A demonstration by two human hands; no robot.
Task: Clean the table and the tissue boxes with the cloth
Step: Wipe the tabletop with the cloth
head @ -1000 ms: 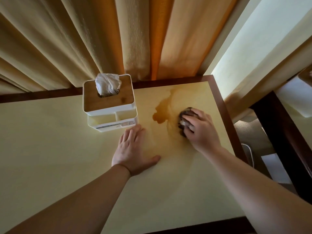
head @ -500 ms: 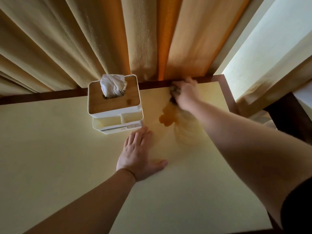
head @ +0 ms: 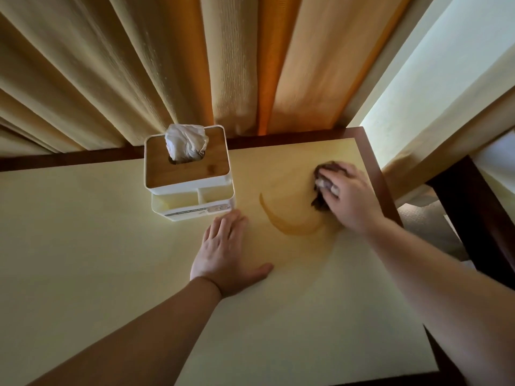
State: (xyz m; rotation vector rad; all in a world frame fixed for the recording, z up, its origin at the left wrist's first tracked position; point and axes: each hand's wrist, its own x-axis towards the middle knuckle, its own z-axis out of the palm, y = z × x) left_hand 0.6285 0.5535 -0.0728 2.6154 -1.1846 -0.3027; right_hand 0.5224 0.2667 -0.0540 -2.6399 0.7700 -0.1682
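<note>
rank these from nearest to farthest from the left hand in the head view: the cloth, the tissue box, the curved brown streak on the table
1. Tissue box: just beyond the left hand fingertips.
2. Curved brown streak: to the hand's right; too close to the box to call.
3. Cloth: far right, under the right hand.

heavy pleated curtains (head: 172, 65) in beige and orange hang behind, daylight glowing through an orange fold. pale wall (head: 434, 87) at right, banded with a wooden strip. dark wooden furniture (head: 479, 218) stands beside; carpeted floor (head: 429, 232) below.
</note>
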